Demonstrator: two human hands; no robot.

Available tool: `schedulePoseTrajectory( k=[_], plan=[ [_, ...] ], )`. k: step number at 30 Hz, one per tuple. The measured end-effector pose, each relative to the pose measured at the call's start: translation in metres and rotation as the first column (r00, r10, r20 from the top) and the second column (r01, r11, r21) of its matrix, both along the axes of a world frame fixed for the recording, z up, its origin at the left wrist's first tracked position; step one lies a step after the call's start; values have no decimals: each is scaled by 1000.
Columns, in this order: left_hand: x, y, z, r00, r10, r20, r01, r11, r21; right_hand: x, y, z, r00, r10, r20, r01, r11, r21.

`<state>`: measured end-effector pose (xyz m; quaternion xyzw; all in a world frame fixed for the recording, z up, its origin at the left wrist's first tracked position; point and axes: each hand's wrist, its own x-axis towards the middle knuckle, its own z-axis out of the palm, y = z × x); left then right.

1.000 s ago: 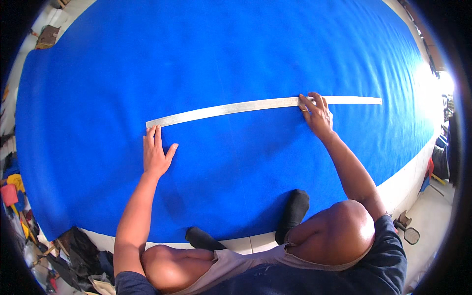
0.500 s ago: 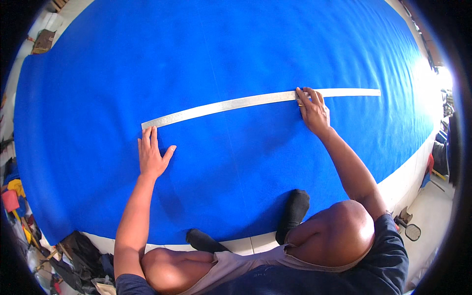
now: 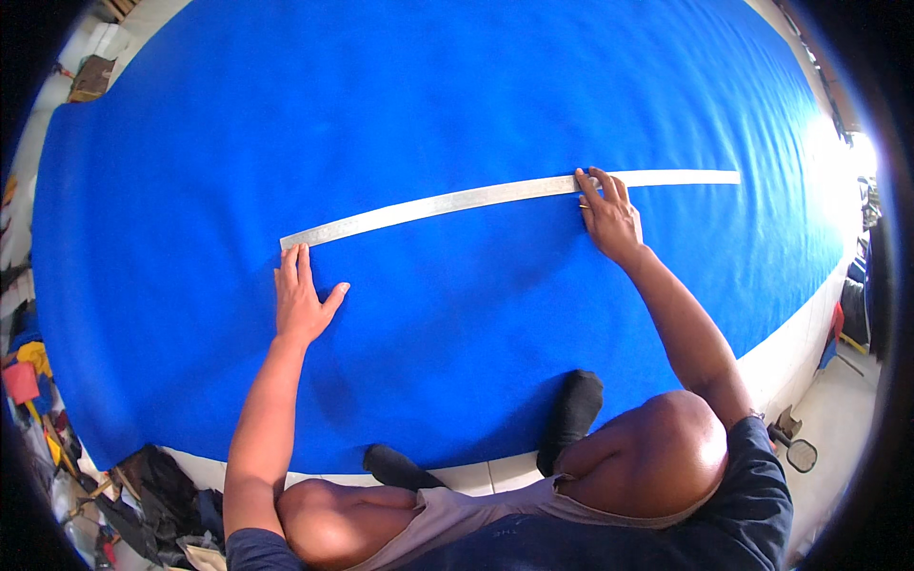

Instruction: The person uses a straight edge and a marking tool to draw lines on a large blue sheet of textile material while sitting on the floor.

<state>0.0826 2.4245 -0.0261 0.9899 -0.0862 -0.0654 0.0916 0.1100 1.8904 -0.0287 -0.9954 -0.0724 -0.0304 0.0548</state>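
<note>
A long, thin metal ruler [image 3: 447, 202] lies on a wide sheet of blue cloth [image 3: 457, 305], slanting slightly up toward the right. My left hand [image 3: 307, 300] rests flat at the ruler's left end. Its fingers stretch forward, the tips touch the near edge, and the thumb is spread apart. Farther along, right of the ruler's middle, my right hand [image 3: 611, 217] bends its fingers over the strip and grips it against the cloth. A ring shows on this hand. Part of the ruler is hidden under these fingers.
My feet in black socks [image 3: 571, 409] stand at the cloth's near edge. Heaped dark fabric and bags [image 3: 157, 495] lie at lower left, with a pink piece [image 3: 19, 383] nearby. Pale floor tiles [image 3: 790, 352] border the cloth, and a round-headed object [image 3: 801, 455] stands at lower right.
The whole view has shifted very slightly, the scene sitting a little farther right. Both hands keep their places on the ruler.
</note>
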Motion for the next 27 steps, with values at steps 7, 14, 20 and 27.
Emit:
schedulePoseTrajectory(
  k=[7, 14, 20, 27],
  plan=[
    [3, -5, 8, 999, 1, -37, -1, 1000, -3, 0, -3, -4, 1000, 1, -3, -1, 1000, 16],
    [2, -2, 9, 999, 0, -42, 0, 1000, 1, -2, 1, -3, 999, -27, -29, 28, 999, 29],
    [2, -2, 8, 998, 2, -58, -2, 1000, -4, -1, -3, -7, 1000, 14, 8, -14, 999, 35],
    [1, 0, 6, 1000, -23, -11, 23, 1000, -9, -1, 0, -4, 1000, 0, -28, 0, 1000, 25]
  ],
)
